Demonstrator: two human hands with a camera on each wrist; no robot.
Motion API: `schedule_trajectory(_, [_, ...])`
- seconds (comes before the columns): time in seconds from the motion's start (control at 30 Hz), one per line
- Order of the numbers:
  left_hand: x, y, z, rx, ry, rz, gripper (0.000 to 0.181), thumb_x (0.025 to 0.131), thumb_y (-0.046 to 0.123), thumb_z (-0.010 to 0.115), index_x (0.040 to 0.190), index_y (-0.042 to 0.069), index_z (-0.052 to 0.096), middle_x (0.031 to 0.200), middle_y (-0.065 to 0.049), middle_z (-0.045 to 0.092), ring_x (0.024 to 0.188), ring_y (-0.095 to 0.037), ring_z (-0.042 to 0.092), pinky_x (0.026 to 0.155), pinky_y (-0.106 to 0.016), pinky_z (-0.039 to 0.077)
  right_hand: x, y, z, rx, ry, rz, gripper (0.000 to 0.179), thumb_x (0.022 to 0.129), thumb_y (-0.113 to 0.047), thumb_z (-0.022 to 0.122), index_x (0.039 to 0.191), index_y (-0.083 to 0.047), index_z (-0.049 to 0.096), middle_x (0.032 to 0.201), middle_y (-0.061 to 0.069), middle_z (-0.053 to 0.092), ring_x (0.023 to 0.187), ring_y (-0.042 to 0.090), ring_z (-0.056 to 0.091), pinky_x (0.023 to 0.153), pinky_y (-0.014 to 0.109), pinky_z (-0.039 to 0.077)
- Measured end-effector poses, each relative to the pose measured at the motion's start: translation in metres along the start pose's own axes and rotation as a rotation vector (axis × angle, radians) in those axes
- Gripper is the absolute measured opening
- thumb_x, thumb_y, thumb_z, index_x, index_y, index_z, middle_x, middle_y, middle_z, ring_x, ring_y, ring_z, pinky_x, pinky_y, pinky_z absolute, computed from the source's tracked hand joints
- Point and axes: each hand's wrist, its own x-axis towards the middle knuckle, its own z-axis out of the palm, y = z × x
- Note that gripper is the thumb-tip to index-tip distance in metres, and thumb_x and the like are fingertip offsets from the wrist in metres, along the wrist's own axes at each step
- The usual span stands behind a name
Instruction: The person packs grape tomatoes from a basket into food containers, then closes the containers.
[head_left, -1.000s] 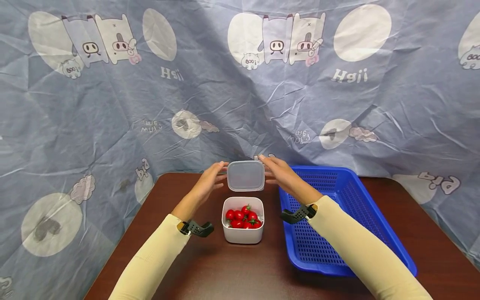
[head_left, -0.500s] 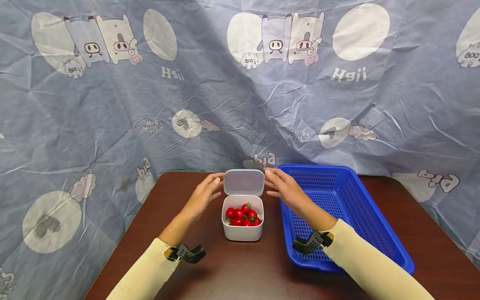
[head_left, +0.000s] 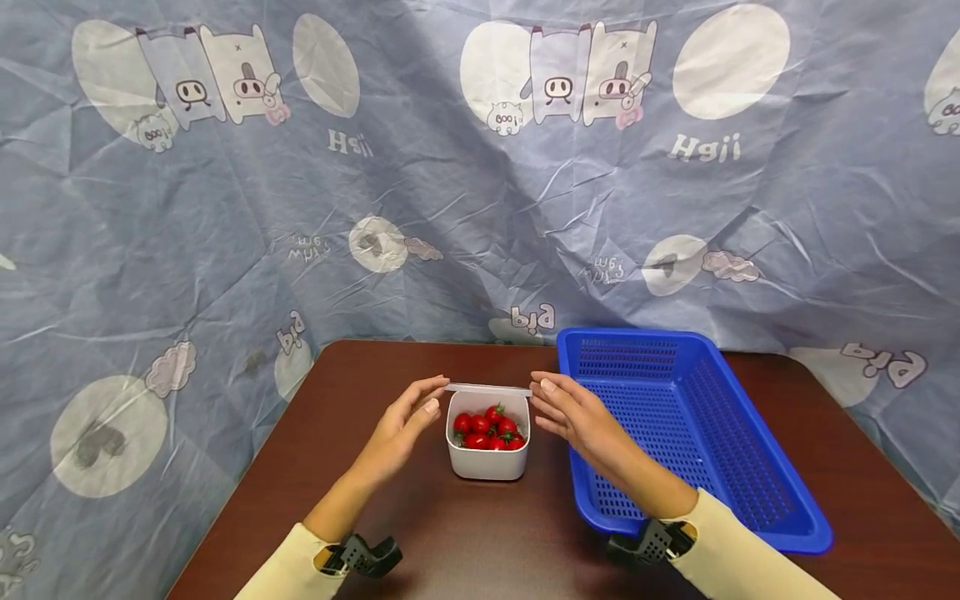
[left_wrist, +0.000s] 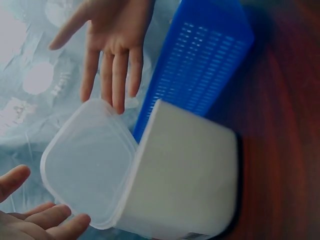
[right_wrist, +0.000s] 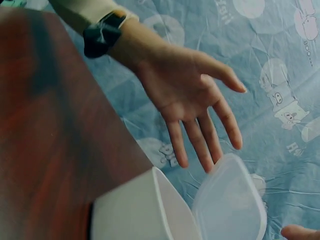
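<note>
Cherry tomatoes [head_left: 489, 430] lie in a white square tub [head_left: 488, 467] on the table. Its translucent lid [head_left: 487, 388] stands tilted at the tub's far rim and appears almost edge-on in the head view; the left wrist view shows the lid's face [left_wrist: 90, 165]. My left hand [head_left: 401, 425] is at the lid's left side, its fairly straight fingers touching the edge. On the opposite side, my right hand [head_left: 581, 419] touches the lid with extended fingertips, palm facing inward. Neither hand curls around the lid. Only a fingertip of my right hand [right_wrist: 300, 232] shows in the right wrist view.
A blue perforated basket [head_left: 697, 467] stands right of the tub, partly behind my right forearm. The dark brown table [head_left: 457, 550] runs back to a grey-blue patterned cloth [head_left: 450, 167].
The lid has come down and toward me, from above and behind the tub to its far rim, tipping from face-on to edge-on. Both hands have lowered with it.
</note>
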Motion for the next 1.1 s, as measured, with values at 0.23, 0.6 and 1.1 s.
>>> schedule_trajectory(0.23, [-0.012,-0.01,0.002,-0.23,0.0,-0.052,0.046,0.103,0.016,0.042,0.138,-0.013,0.035,0.146,-0.033,0.029,0.137,-0.045,0.028,0.104,-0.056,0.03,-0.011,0.007,0.005,0.04,-0.021,0.056,0.061,0.102,-0.032,0.046,0.145,0.007,0.028,0.151,0.029,0.027,0.138,0.039,0.03,0.109,0.052,0.026])
schedule_trajectory(0.6, [-0.025,-0.025,0.007,-0.3,0.006,-0.095,0.047,0.104,0.017,0.04,0.138,-0.014,0.032,0.147,-0.033,0.026,0.138,-0.044,0.026,0.106,-0.057,0.027,-0.021,0.017,0.011,0.018,-0.012,0.129,0.063,0.101,-0.036,0.048,0.143,0.008,0.03,0.15,0.026,0.032,0.139,0.036,0.029,0.111,0.052,0.025])
schedule_trajectory(1.1, [-0.029,-0.029,0.009,-0.259,0.002,-0.093,0.048,0.104,0.018,0.039,0.139,-0.014,0.031,0.147,-0.033,0.026,0.138,-0.045,0.025,0.104,-0.063,0.026,-0.025,0.013,0.013,-0.007,-0.026,0.188,0.061,0.098,-0.041,0.051,0.14,0.001,0.038,0.149,0.021,0.036,0.14,0.038,0.026,0.108,0.057,0.027])
